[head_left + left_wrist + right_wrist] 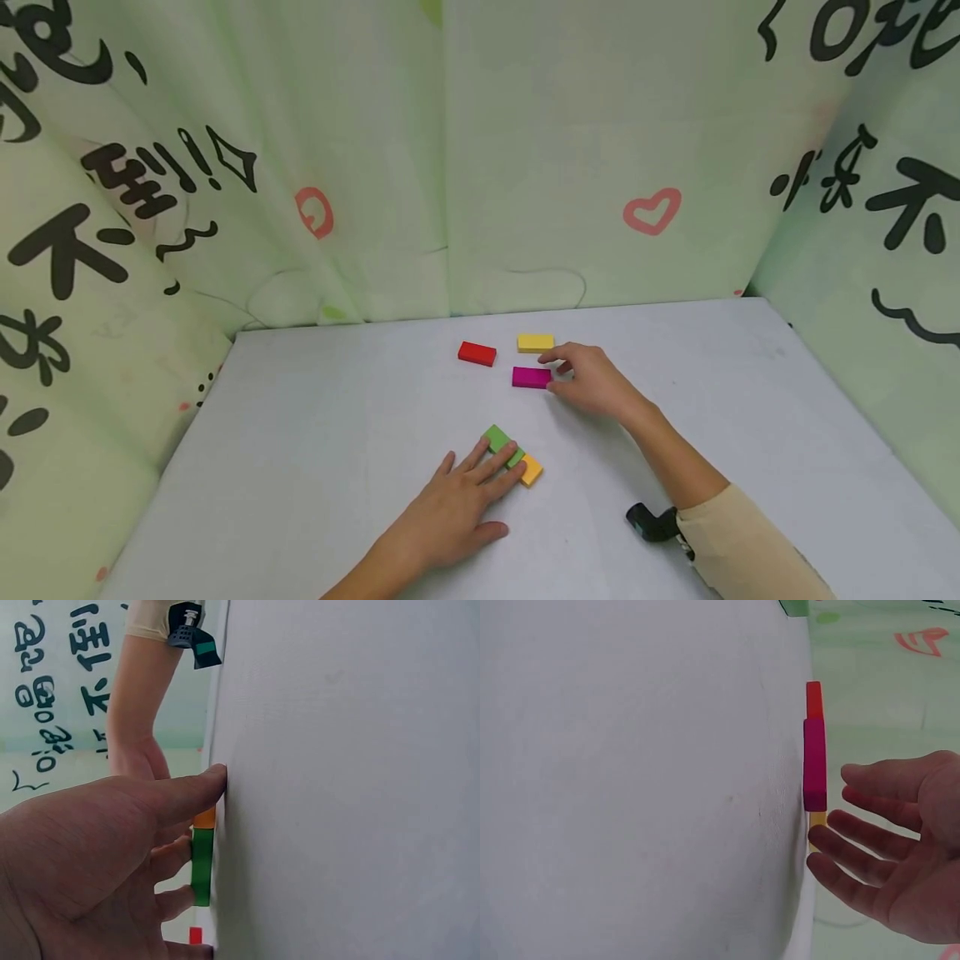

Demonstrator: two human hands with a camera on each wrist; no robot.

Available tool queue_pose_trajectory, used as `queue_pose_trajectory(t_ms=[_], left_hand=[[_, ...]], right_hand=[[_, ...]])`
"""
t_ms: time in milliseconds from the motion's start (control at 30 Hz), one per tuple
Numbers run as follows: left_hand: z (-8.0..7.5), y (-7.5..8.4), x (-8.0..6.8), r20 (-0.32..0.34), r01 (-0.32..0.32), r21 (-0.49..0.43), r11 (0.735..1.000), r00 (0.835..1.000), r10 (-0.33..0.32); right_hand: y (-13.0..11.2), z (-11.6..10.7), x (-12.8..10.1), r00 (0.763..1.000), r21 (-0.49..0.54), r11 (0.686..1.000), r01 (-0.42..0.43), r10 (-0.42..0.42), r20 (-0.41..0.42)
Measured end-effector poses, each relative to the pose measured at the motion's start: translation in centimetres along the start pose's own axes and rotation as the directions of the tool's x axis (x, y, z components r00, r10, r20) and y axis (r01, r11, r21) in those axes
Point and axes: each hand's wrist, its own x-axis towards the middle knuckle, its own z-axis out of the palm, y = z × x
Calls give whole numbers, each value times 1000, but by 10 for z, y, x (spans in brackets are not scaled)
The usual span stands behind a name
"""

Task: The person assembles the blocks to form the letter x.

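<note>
Your right hand (pixel 592 382) hovers with a loose, empty grip just beside the pink block (pixel 532 377), while your flat left hand (pixel 457 504) presses the green block (pixel 502 444), half hiding it.

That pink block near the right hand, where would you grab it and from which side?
Probably across its two long edges, coming down from above. The magenta block lies flat on the table, so only its thin sides offer a pinch. The right hand hovers open just beside its right end, and the yellow block and red block sit apart, leaving the long edges free.
</note>
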Motion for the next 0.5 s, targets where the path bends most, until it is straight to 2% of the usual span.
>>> queue_pose_trajectory(t_ms=[233,500], left_hand=[[2,-2,1,-23,-20,3,1000,1000,20],[2,-2,1,8,-8,-26,1000,1000,9]], right_hand=[[-2,3,8,1000,9,1000,-22,22,13],[-3,5,15,999,30,999,17,-18,44]])
